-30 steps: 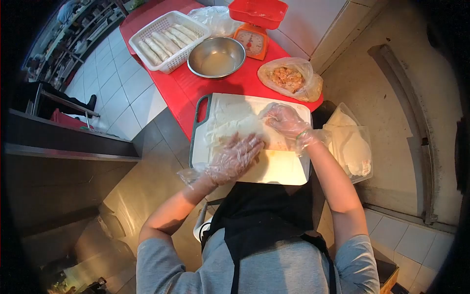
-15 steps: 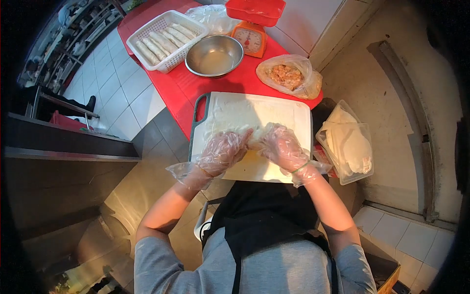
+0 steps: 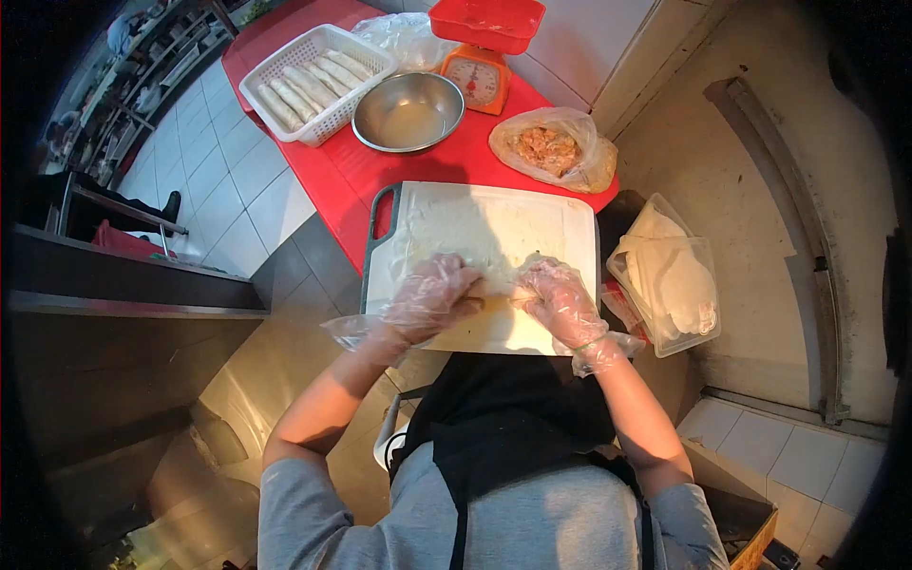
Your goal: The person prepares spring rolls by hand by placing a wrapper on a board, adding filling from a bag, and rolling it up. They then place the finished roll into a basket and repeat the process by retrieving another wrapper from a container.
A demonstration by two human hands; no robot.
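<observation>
A thin, pale spring roll wrapper point(image 3: 454, 231) lies on the white cutting board point(image 3: 562, 214), hard to tell apart from it. At its near side my left hand point(image 3: 429, 296), in a clear plastic glove, has its fingers curled and closed on the wrapper. Opposite it, my gloved right hand point(image 3: 560, 304) pinches the wrapper's near right part. A small gap separates the two hands, with part of the wrapper between them. Whether filling lies inside is hidden by the fingers.
Beyond the board, the red table point(image 3: 328, 180) holds a white basket point(image 3: 328, 123) of finished rolls, a steel bowl point(image 3: 408, 112) with liquid, an orange scale point(image 3: 475, 78) and a plastic bag of filling point(image 3: 549, 150). To the right, a clear container point(image 3: 673, 275) holds stacked wrappers.
My hands have moved slightly apart, the right one shifting right and down. Both still work at the wrapper's near side. The whole view has shifted a little.
</observation>
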